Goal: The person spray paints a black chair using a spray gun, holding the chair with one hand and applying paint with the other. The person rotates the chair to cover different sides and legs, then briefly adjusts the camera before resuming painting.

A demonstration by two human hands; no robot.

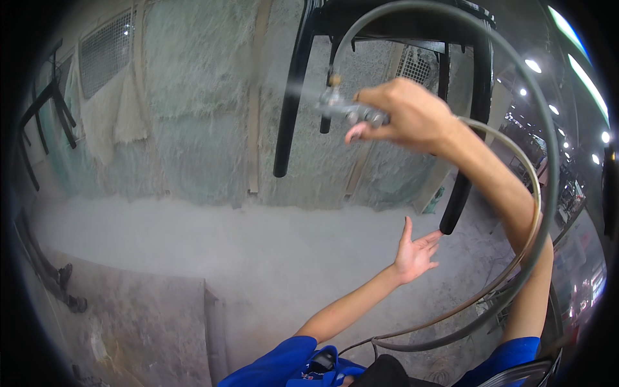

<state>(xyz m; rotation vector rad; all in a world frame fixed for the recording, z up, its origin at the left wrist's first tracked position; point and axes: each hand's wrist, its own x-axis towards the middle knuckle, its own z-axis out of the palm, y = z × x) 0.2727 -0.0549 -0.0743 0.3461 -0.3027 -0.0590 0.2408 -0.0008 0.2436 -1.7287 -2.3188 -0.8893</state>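
A black chair [393, 29] hangs in front of me, its legs pointing down. My right hand [412, 116] is closed around a metal spray gun [351, 111], held in front of the chair between its legs. A pale mist leaves the nozzle toward the chair's left leg [290, 122]. My left hand [417, 255] is open, palm up and fingers spread, with its fingertips at the lower end of the right leg [459, 203]. Whether they touch it I cannot tell. A grey hose [545, 97] arcs from the gun over my right arm.
A thinner hose [516, 145] loops beside my right forearm. Behind the chair stands a dust-coated wall [200, 97] with strips and mesh vents. Another black chair frame [48, 106] hangs at far left, above a person's legs [48, 274]. A dusty panel [142, 316] lies lower left.
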